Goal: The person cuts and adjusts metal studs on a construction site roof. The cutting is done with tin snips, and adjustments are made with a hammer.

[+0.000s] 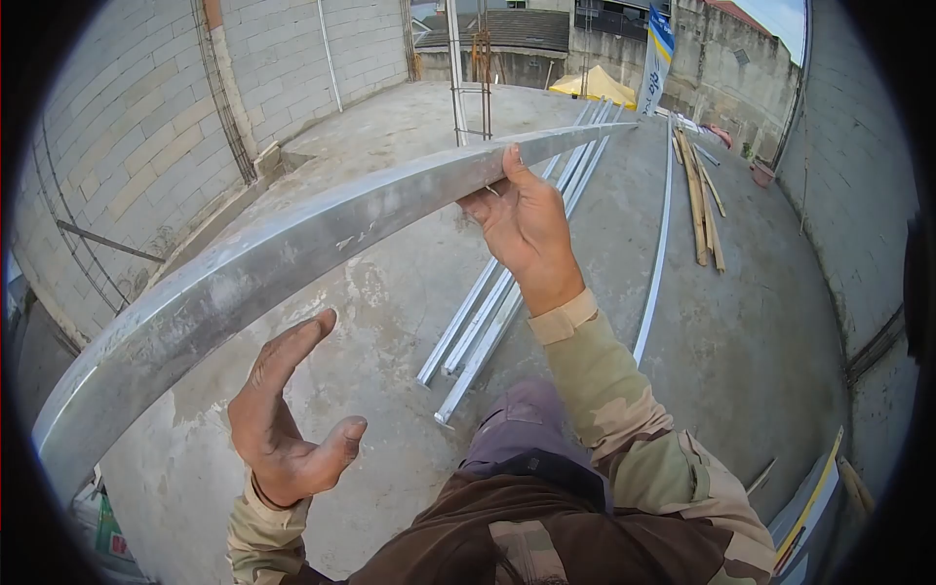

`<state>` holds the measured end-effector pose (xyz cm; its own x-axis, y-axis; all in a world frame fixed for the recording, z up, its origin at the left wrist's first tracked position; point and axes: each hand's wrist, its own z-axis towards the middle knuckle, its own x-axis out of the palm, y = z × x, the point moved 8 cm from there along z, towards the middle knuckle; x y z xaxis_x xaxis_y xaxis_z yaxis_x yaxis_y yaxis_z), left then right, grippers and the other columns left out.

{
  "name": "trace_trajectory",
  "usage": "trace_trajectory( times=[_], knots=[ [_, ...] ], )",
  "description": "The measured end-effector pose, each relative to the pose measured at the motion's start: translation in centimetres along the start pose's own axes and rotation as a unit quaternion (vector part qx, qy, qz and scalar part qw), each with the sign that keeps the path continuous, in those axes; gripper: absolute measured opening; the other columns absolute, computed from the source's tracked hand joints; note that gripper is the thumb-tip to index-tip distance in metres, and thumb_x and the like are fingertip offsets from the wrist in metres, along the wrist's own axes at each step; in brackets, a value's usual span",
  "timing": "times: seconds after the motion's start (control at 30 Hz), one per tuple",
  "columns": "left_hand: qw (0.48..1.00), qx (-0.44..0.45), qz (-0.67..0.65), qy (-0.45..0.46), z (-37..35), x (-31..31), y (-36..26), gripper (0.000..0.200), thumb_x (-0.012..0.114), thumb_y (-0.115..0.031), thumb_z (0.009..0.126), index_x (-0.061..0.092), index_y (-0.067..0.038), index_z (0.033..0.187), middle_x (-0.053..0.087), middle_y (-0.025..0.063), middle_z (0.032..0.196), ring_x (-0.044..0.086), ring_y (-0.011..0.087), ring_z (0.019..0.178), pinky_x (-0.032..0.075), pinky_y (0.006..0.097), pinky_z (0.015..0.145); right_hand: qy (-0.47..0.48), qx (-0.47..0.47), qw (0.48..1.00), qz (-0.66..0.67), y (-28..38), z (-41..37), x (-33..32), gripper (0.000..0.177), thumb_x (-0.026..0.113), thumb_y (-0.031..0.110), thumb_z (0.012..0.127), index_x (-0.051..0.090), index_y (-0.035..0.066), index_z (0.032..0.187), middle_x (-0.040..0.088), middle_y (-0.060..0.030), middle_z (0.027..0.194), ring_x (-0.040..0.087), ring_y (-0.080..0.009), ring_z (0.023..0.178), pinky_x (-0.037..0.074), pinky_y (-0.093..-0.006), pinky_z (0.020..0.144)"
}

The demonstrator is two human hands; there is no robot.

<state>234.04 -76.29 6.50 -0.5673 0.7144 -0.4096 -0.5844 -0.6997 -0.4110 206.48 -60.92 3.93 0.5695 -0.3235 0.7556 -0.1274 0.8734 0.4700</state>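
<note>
A long grey metal channel (322,229) runs across the view from the lower left to the upper right, looking curved through the wide lens. My right hand (526,219) grips it near the middle, the thumb on its near face and the fingers under its lower edge. Below the bar, my left hand (292,414) is apart from it, thumb and fingers spread with nothing between them. Several shiny metal channels (487,336) lie on the concrete floor beyond my right wrist.
A single metal strip (660,244) lies right of the channels, near wooden planks (700,200). Upright rebar (483,73) rises from the floor at the back. Block walls (127,136) stand on the left. A yellow canopy (595,86) and a banner (656,63) are at the far end.
</note>
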Motion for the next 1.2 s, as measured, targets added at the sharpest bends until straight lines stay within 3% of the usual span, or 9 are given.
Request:
trace_trajectory(
  times=[0.03,0.1,0.3,0.33,0.47,0.7,0.77,0.9,1.2],
  knots=[
    [0.991,-0.008,-0.064,-0.116,-0.4,0.2,1.3,0.099,0.086,-0.035,0.075,0.036,0.006,0.149,0.055,0.0353,0.136,0.059,0.0443,0.125,0.05,0.0508,0.105,-0.028,-0.02,0.999,-0.019,1.0,-0.8,0.1,0.044,0.057,0.029,0.105,0.047,-0.006,0.13,0.055,-0.0191,0.126,0.059,-0.0328,0.118,0.053,-0.0514,0.101],
    [0.961,0.095,-0.155,-0.211,1.0,1.9,0.1,0.112,0.084,-0.037,0.078,0.015,0.004,0.156,0.049,0.0364,0.141,0.056,0.0452,0.129,0.049,0.0533,0.106,-0.054,-0.052,0.997,-0.02,2.3,-2.2,-0.1,0.044,0.059,0.03,0.104,0.049,-0.007,0.126,0.056,-0.0194,0.123,0.061,-0.0338,0.115,0.054,-0.0524,0.098],
    [0.889,0.045,-0.333,-0.312,2.0,5.6,-3.0,0.094,0.082,-0.049,0.082,0.034,0.005,0.141,0.044,0.0351,0.146,0.037,0.0442,0.144,0.035,0.0564,0.119,-0.188,-0.067,0.977,-0.068,4.1,-6.5,-3.4,0.035,0.067,0.031,0.099,0.059,0.001,0.115,0.063,-0.0157,0.11,0.066,-0.0295,0.103,0.055,-0.0474,0.092],
    [0.89,0.183,-0.37,-0.193,1.9,5.7,-3.3,0.071,0.082,-0.039,0.084,0.041,-0.004,0.13,0.042,0.0358,0.148,0.033,0.0441,0.147,0.032,0.0558,0.121,-0.166,-0.063,0.982,-0.064,4.5,-6.9,-3.8,0.033,0.067,0.03,0.099,0.059,0.003,0.116,0.063,-0.0141,0.11,0.067,-0.0284,0.102,0.055,-0.0456,0.092],
    [0.825,0.264,-0.486,-0.117,1.6,6.6,-3.0,0.059,0.087,-0.024,0.08,0.047,-0.014,0.123,0.039,0.0366,0.15,0.028,0.0451,0.149,0.026,0.0542,0.124,-0.173,-0.071,0.982,-0.022,5.0,-8.3,-3.6,0.032,0.065,0.028,0.1,0.057,0.004,0.119,0.064,-0.0121,0.112,0.067,-0.0265,0.103,0.055,-0.0446,0.092],
    [0.886,0.186,-0.41,-0.11,2.8,6.3,-4.2,0.06,0.092,-0.023,0.074,0.051,-0.017,0.118,0.033,0.036,0.154,0.023,0.0436,0.151,0.022,0.0548,0.125,-0.111,-0.062,0.992,0.024,4.4,-8.1,-3.6,0.033,0.064,0.028,0.101,0.056,0.005,0.124,0.065,-0.0101,0.12,0.064,-0.0268,0.113,0.052,-0.0461,0.1],
    [0.803,0.257,-0.534,-0.067,2.9,6.3,-3.0,0.061,0.093,-0.02,0.072,0.052,-0.018,0.118,0.033,0.0353,0.155,0.023,0.0431,0.151,0.021,0.0552,0.125,-0.112,-0.064,0.991,0.032,4.6,-8.1,-3.7,0.034,0.064,0.027,0.101,0.056,0.005,0.125,0.065,-0.0102,0.121,0.064,-0.0273,0.114,0.051,-0.0462,0.102],
    [0.813,0.188,-0.541,-0.105,2.5,6.7,-2.7,0.065,0.094,-0.018,0.07,0.053,-0.018,0.12,0.033,0.0348,0.155,0.023,0.0431,0.151,0.02,0.0552,0.125,-0.105,-0.07,0.992,0.032,4.9,-7.9,-3.5,0.035,0.064,0.027,0.101,0.055,0.005,0.127,0.065,-0.0104,0.121,0.064,-0.0271,0.114,0.051,-0.0453,0.102],
    [0.809,0.317,-0.484,-0.101,3.7,6.1,-3.4,0.06,0.086,-0.02,0.082,0.048,-0.01,0.127,0.033,0.0407,0.151,0.026,0.0479,0.148,0.023,0.0587,0.123,-0.105,-0.085,0.991,0.006,5.0,-7.0,-2.7,0.035,0.065,0.029,0.101,0.055,0.005,0.125,0.065,-0.0108,0.118,0.067,-0.0235,0.107,0.056,-0.0407,0.092]
  ],
)
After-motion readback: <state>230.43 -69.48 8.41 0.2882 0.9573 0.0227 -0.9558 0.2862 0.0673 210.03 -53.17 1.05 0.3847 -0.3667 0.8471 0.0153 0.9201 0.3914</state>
